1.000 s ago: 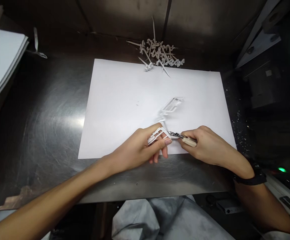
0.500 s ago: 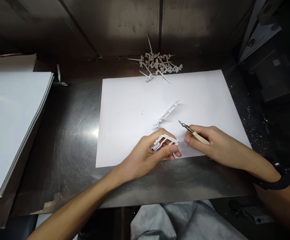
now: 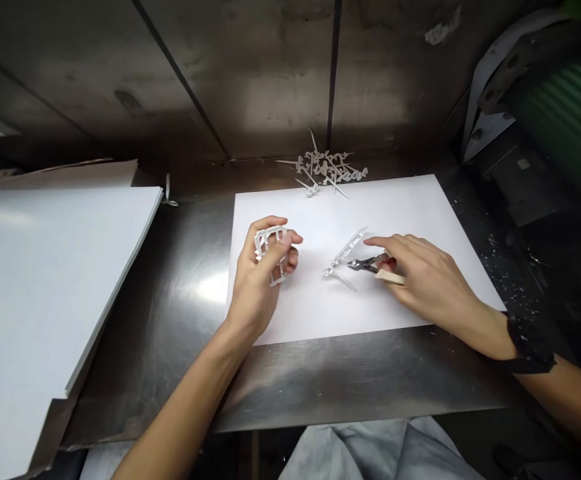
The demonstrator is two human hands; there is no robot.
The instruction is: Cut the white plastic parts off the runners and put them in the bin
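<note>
My left hand (image 3: pixel 263 273) holds a white plastic frame (image 3: pixel 261 240) upright between thumb and fingers, over the left part of a white paper sheet (image 3: pixel 290 320). In my right hand (image 3: pixel 417 270) are cutting pliers (image 3: pixel 391 277) with a cream handle, their metal jaws pointing left. My right index finger is stretched toward the upper end of a second white plastic piece (image 3: pixel 347 248), which lies slanted on the sheet. From its lower end a thin white stick (image 3: pixel 345 281) extends to the lower right, just below the plier jaws.
Behind the sheet lies a pile of thin white plastic scraps (image 3: pixel 327 167) by the metal wall (image 3: pixel 280 87). A stack of large white sheets (image 3: pixel 70 267) is at the left. Small white bits dot the dark surface (image 3: pixel 515 293) at the right.
The view has shifted. My left hand has moved left and turned the frame upright. My right hand has come nearer the piece on the sheet, index finger now extended. The thin stick is now visible.
</note>
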